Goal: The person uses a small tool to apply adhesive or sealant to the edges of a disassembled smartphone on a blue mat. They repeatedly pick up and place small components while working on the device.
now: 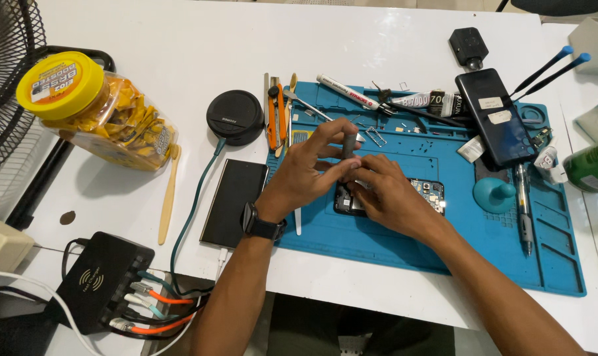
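While both hands pinch a short dark upright tool [347,146], left hand [305,173] at nine o'clock, right hand [388,191] at four, an opened black phone [431,192] lies directly beneath on the blue silicone work mat [444,244].

Both hands cover most of the opened phone [425,192]; the dark tool [347,146] between the fingers [338,125] is perhaps a screwdriver.
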